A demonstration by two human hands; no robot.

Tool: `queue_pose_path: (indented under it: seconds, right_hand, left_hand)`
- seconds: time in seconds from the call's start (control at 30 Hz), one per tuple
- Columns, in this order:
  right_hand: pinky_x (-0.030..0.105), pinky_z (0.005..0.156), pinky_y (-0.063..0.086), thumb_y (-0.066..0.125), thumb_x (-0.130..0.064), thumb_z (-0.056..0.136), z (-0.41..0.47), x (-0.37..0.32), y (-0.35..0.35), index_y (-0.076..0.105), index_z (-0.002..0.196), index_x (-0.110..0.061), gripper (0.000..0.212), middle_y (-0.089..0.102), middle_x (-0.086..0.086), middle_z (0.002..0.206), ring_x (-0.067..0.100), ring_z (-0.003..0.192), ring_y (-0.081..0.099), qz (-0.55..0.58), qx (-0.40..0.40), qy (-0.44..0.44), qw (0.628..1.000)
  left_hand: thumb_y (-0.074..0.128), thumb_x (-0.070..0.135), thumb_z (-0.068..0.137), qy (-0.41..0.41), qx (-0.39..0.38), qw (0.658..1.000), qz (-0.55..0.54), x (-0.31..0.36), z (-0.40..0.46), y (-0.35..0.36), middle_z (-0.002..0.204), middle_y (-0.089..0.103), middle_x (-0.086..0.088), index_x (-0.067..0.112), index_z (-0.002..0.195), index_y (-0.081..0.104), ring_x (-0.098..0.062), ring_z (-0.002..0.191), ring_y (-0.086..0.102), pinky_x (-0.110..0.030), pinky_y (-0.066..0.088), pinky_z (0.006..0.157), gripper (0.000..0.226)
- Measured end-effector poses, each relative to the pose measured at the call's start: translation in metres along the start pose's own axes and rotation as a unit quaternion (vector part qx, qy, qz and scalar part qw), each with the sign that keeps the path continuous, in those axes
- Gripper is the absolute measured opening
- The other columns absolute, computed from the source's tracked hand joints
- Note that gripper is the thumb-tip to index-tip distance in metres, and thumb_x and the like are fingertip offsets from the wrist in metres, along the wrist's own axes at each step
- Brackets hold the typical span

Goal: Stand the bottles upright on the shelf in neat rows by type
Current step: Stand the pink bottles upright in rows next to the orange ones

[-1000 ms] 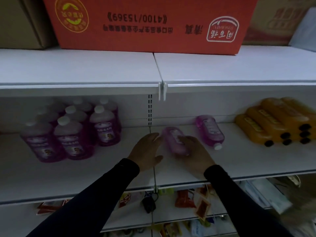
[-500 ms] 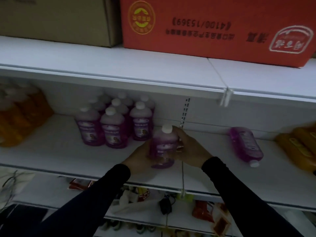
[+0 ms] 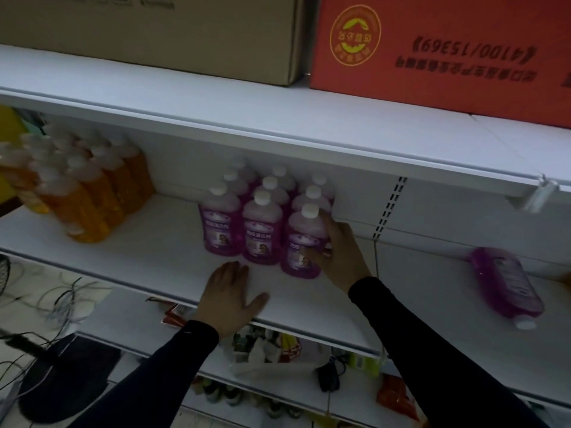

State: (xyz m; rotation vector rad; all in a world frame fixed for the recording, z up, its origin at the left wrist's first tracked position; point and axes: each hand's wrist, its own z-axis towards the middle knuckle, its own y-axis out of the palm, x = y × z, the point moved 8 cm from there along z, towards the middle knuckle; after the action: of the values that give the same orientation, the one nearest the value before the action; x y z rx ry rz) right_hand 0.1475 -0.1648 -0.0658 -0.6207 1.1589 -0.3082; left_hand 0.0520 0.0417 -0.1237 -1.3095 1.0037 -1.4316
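On the middle shelf (image 3: 154, 261), at the right front corner of the purple group (image 3: 265, 211), the right hand (image 3: 343, 257) holds one purple bottle (image 3: 304, 242) upright, fingers behind its right side and thumb across the label; the base appears to be on or just at the shelf surface, though contact cannot be confirmed. The bottle stands touching its neighbour in the front row, white cap up. The left hand (image 3: 231, 291) lies flat with fingers spread on the bare shelf just in front of the group, holding nothing. A second purple bottle (image 3: 506, 285) lies on its side well apart to the right, cap toward the front edge. Orange bottles (image 3: 92, 196) stand in their own block to the left, blurred. Cartons (image 3: 432, 50) sit on the shelf above. Judgement: placement of the held bottle is near complete; one lying bottle at least remains. Risks noted: the held bottle sits slightly forward of its row, so release without a nudge back would leave the front line uneven; a push too firm could knock the packed bottles behind like skittles. The lying bottle rests near the shelf lip, and a careless reach could roll it off. Low light and blur limit finer checking of labels.
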Motion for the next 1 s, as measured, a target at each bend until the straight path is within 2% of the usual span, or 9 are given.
queue_pose_path:
  seconds: [0.2,0.3,0.4,0.5,0.6,0.7,0.8,0.9,1.0]
  right_hand:
    - [0.047,0.097,0.048,0.076,-0.032,0.081,0.01,-0.003,0.001,0.02,0.151,-0.033,0.089,0.044,0.016,0.131,0.031,0.115,0.053,-0.042,0.013,-0.01,0.999]
    - [0.049,0.098,0.048,0.076,-0.032,0.081,0.006,-0.002,0.001,0.021,0.15,-0.036,0.088,0.044,0.015,0.132,0.031,0.115,0.054,-0.024,0.023,-0.009,0.999]
    - [0.047,0.095,0.05,0.077,-0.041,0.077,0.007,0.0,-0.002,0.025,0.148,-0.038,0.088,0.043,0.01,0.131,0.026,0.114,0.054,-0.027,0.022,-0.001,0.999]
    - [0.037,0.096,0.05,0.074,-0.063,0.067,0.009,0.0,-0.011,0.027,0.147,-0.04,0.096,0.039,-0.002,0.13,0.015,0.113,0.053,-0.009,0.036,0.024,0.999]
    - [0.019,0.103,0.033,0.062,-0.081,0.059,0.017,-0.007,-0.019,0.022,0.149,-0.038,0.107,0.029,-0.006,0.142,0.003,0.124,0.038,-0.05,0.041,0.008,0.998]
    - [0.023,0.114,0.019,0.06,-0.078,0.06,0.025,-0.01,-0.014,0.019,0.153,-0.025,0.115,0.015,0.0,0.159,0.011,0.144,0.02,-0.082,-0.001,0.003,0.997]
    - [0.026,0.117,0.02,0.068,-0.068,0.066,0.025,-0.008,-0.01,0.022,0.153,-0.023,0.108,0.019,0.001,0.159,0.014,0.146,0.021,-0.076,-0.004,0.001,0.997]
    - [0.022,0.113,0.017,0.067,-0.069,0.067,0.023,-0.004,-0.009,0.02,0.153,-0.024,0.108,0.018,0.0,0.159,0.014,0.145,0.021,-0.078,0.011,0.014,0.997]
    - [0.023,0.114,0.018,0.07,-0.064,0.072,0.023,-0.003,-0.007,0.017,0.153,-0.024,0.105,0.016,0.0,0.16,0.014,0.146,0.02,-0.083,0.007,0.017,0.996]
  left_hand:
    - [0.036,0.066,0.082,0.006,-0.002,1.0,-0.007,-0.003,0.001,0.007,0.127,0.057,-0.026,-0.001,0.125,0.06,-0.04,0.119,0.053,-0.049,0.039,0.105,0.083]
    - [0.035,0.066,0.082,0.009,0.002,1.0,-0.008,-0.004,0.001,0.009,0.128,0.056,-0.026,-0.001,0.126,0.059,-0.04,0.12,0.052,-0.049,0.038,0.105,0.084]
    - [0.031,0.068,0.082,0.005,0.002,1.0,-0.011,-0.005,0.001,0.01,0.135,0.052,-0.025,0.0,0.13,0.056,-0.039,0.126,0.048,-0.049,0.033,0.109,0.087]
    - [0.026,0.07,0.082,0.007,0.011,1.0,-0.002,-0.004,0.002,0.01,0.141,0.048,-0.024,0.001,0.135,0.052,-0.037,0.131,0.043,-0.049,0.027,0.112,0.091]
    - [0.018,0.073,0.081,0.009,0.005,1.0,0.011,-0.005,0.002,0.011,0.147,0.04,-0.021,0.004,0.141,0.045,-0.034,0.137,0.035,-0.045,0.02,0.116,0.095]
    - [0.018,0.072,0.081,0.008,0.0,1.0,0.008,-0.005,0.002,0.012,0.148,0.04,-0.021,0.004,0.142,0.044,-0.034,0.138,0.035,-0.045,0.021,0.116,0.095]
    - [0.026,0.069,0.082,0.009,-0.002,1.0,0.001,-0.006,0.003,0.012,0.141,0.048,-0.024,0.001,0.136,0.051,-0.037,0.132,0.043,-0.049,0.028,0.112,0.09]
    - [0.032,0.066,0.083,0.011,-0.009,1.0,-0.001,-0.005,0.003,0.013,0.133,0.054,-0.026,-0.001,0.128,0.057,-0.04,0.124,0.051,-0.052,0.036,0.107,0.085]
    - [0.03,0.068,0.083,0.01,-0.009,1.0,-0.001,-0.005,0.002,0.014,0.137,0.051,-0.025,0.001,0.133,0.054,-0.038,0.128,0.047,-0.05,0.032,0.11,0.087]
